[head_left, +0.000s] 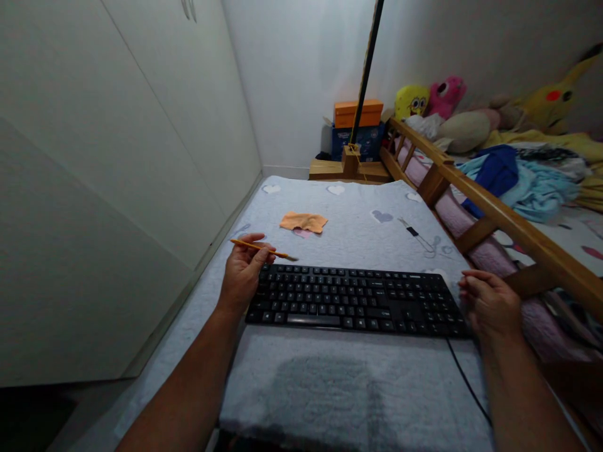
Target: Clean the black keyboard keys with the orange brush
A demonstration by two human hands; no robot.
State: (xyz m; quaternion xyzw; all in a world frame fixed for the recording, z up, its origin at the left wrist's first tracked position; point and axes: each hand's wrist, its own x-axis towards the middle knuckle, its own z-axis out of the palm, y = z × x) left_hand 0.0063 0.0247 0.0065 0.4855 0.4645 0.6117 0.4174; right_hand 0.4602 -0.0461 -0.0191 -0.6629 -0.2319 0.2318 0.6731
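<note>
A black keyboard (353, 300) lies across a pale blue mattress (339, 220) printed with hearts. My left hand (242, 273) is at the keyboard's left end, fingers pinched on a thin orange-handled brush (264, 248) whose dark tip points right over the top row of keys. My right hand (490, 302) rests curled against the keyboard's right end, gripping its edge. The keyboard's black cable (464, 376) runs off toward me on the right.
An orange cloth (304, 221) lies beyond the keyboard, a small black-handled tool (414, 232) to its right. White wardrobe doors (117, 157) line the left. A wooden bed rail (494, 213), clothes, plush toys (428, 100) and boxes (358, 125) fill the right and back.
</note>
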